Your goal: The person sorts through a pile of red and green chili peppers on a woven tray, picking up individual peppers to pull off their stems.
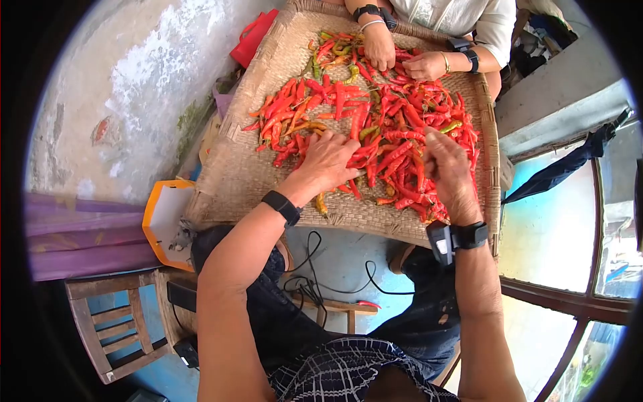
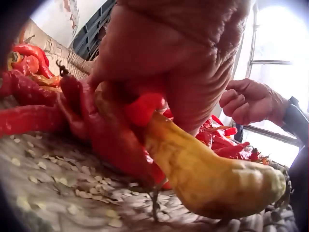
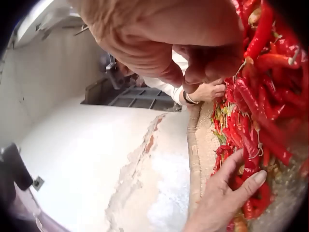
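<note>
1. Shows on the right-wrist device (image 1: 442, 242) markings too small to read.
2. Counts as one woven tray (image 1: 231, 177), with red chilies (image 1: 402, 164) heaped across it, too many to tally.
3. Touches red chilies on the tray with the left hand (image 1: 325, 161), thumb and fingers apart.
4. Hovers over the heap with the right hand (image 1: 449, 164), fingers curled in and thumb together with them; perhaps pinches something small, hard to tell in shadow.
5. Includes one yellowish chili (image 2: 212, 179) just beside the left hand, near scattered pale seeds (image 2: 96, 188).
6. Includes opposite another person's two hands (image 1: 380, 47) at the chilies.
7. Adds one wooden chair (image 1: 87, 290) and one orange-edged box (image 1: 155, 224).
</note>
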Motion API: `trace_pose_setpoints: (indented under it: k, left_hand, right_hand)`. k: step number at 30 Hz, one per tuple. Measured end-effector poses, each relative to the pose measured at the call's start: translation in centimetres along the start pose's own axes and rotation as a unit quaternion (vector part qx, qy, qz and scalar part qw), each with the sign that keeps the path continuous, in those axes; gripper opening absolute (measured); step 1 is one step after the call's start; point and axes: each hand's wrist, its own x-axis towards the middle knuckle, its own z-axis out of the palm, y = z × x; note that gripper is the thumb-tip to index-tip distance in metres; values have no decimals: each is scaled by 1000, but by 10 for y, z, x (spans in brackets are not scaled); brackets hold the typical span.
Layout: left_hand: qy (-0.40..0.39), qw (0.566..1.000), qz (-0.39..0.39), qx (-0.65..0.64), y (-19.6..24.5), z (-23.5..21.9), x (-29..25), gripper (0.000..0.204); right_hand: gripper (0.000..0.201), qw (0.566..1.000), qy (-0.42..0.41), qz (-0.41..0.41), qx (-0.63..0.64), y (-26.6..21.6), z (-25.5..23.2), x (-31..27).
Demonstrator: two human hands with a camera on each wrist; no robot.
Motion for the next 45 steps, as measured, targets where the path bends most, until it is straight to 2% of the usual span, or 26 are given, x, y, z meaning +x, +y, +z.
trace_pose_setpoints:
  k: [3, 4, 6, 8, 10, 12, 14, 16, 18, 19, 20, 23, 24, 26, 28, 30, 31, 32, 34, 36, 38, 40, 41, 43, 44, 45]
  left_hand:
    - [0, 999, 54, 1, 2, 5, -2, 40]
    - [3, 997, 82, -7, 3, 6, -4, 34]
    - [22, 994, 108, -16, 5, 6, -10, 28]
    - [12, 989, 150, -1, 7, 5, -13, 24]
    - [33, 986, 166, -1, 11, 5, -15, 18]
    - [-5, 978, 210, 22, 16, 6, -18, 16]
    - [2, 976, 216, 19, 18, 12, -21, 16]
    - [11, 974, 225, 16, 21, 14, -22, 18]
    - [-13, 974, 221, 40, 21, 13, -22, 20]
    - [-4, 973, 228, 44, 20, 15, -23, 18]
    - [-5, 973, 227, 42, 19, 15, -21, 18]
    - [18, 969, 239, 51, 11, 5, -16, 14]
    - [17, 970, 236, 51, 6, 5, -14, 14]
    - [62, 973, 211, 74, -4, 5, -10, 11]
    - [84, 977, 189, 53, -6, -5, -7, 10]
    - [75, 990, 115, 39, -5, -12, -4, 12]
    - [116, 987, 114, 6, -5, -14, -5, 13]
    - [116, 987, 114, 7, -4, -16, -5, 13]
    - [117, 989, 37, -80, -1, -17, -5, 17]
    - [140, 982, 42, -117, -2, -16, -2, 20]
    - [166, 974, 44, -148, -1, -20, -1, 23]
    - [122, 958, 47, -256, 7, -32, -2, 26]
    - [120, 952, 39, -278, 9, -32, -2, 26]
    - [118, 948, 35, -293, 10, -31, -2, 26]
    - [116, 944, 31, -308, 11, -30, -3, 25]
    - [115, 944, 30, -307, 12, -29, -3, 25]
  right_hand:
    - [27, 976, -111, -70, -175, 9, 15, -3]
    - [27, 976, -113, -70, -175, 12, 17, -3]
    - [29, 876, -142, -221, -404, 19, 21, -5]
    - [34, 856, -139, -245, -434, 23, 25, -10]
    - [39, 777, -134, -385, -480, 36, 25, -7]
    - [43, 807, -144, -355, -449, 40, 29, -9]
    - [46, 898, -153, -148, -386, 33, 37, -14]
    - [35, 898, -139, -142, -392, 37, 38, -10]
    - [21, 906, -198, -119, -354, 39, 39, -7]
    - [10, 885, -177, -203, -381, 46, 39, -5]
    - [10, 885, -177, -201, -382, 47, 37, -4]
    - [11, 932, -82, -237, -262, 41, 31, 7]
    - [14, 965, -62, -161, -197, 17, 29, 2]
    - [15, 986, -24, -157, -55, 0, 12, 10]
    - [11, 987, 30, -134, 88, -9, -12, 23]
    - [9, 948, 55, -58, 309, -9, -30, 29]
    - [10, 944, 52, -54, 321, -2, -34, 26]
    - [10, 944, 52, -54, 322, 6, -35, 25]
    - [13, 966, 24, 33, 256, 16, -21, 14]
    - [23, 996, -69, -3, 58, 21, 5, 1]
    - [32, 977, -148, -22, -148, 19, 27, -13]
    - [35, 932, -146, -186, -274, 37, 41, -17]
    - [35, 932, -146, -185, -273, 41, 43, -18]
    - [36, 865, -138, -322, -358, 43, 46, -20]
    - [36, 866, -138, -321, -358, 42, 46, -20]
    - [36, 892, -160, -245, -346, 37, 46, -21]
